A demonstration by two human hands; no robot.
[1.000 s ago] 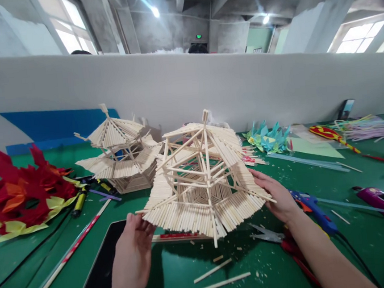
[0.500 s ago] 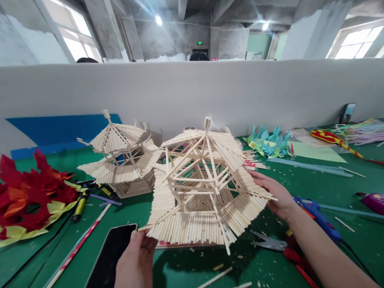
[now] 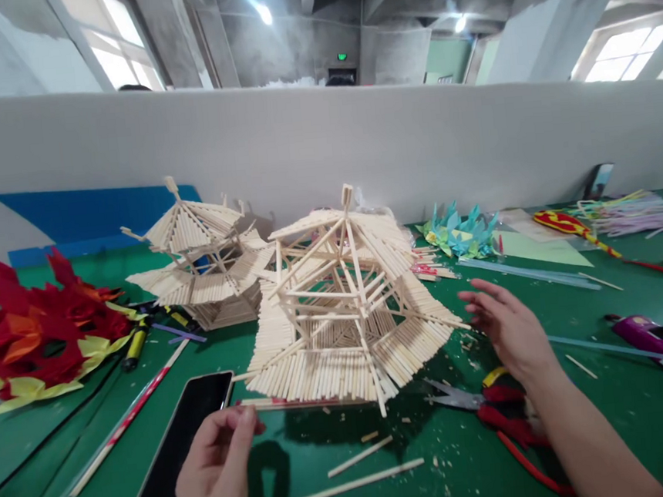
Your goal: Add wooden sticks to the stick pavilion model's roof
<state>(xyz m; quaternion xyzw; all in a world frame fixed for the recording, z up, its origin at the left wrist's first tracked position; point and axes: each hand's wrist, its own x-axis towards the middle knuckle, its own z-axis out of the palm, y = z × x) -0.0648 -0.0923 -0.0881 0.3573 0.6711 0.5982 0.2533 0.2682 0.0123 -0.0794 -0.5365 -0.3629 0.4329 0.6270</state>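
On a green work table (image 3: 305,483), I hold both hands just clear of a stick-built pavilion roof (image 3: 345,309) — a tiered cone of pale wooden sticks that stands at the centre of the table, its open lattice frame facing me and its spire pointing up. My left hand (image 3: 217,471) hovers near the roof's near left corner, fingers loosely curled and holding nothing, just short of the lowest row of sticks. My right hand (image 3: 506,330) floats just to the right of the roof's right eave, fingers spread wide and empty, apart from the wood. Under that wrist lie red-handled scissors (image 3: 490,412), blades pointing left toward the roof. A dark phone (image 3: 178,447) lies flat by my left hand, and loose sticks (image 3: 352,482) are scattered on the near table among wood crumbs. Behind the roof to the left stands a second stick pavilion (image 3: 199,264), two-tiered and upright. Farther left, red and yellow paper leaves (image 3: 37,336) spread over the table edge; to the far right sit blue-green paper flowers (image 3: 461,237) and a purple glue gun (image 3: 658,336). A white partition (image 3: 323,149) closes off the far side of the table.
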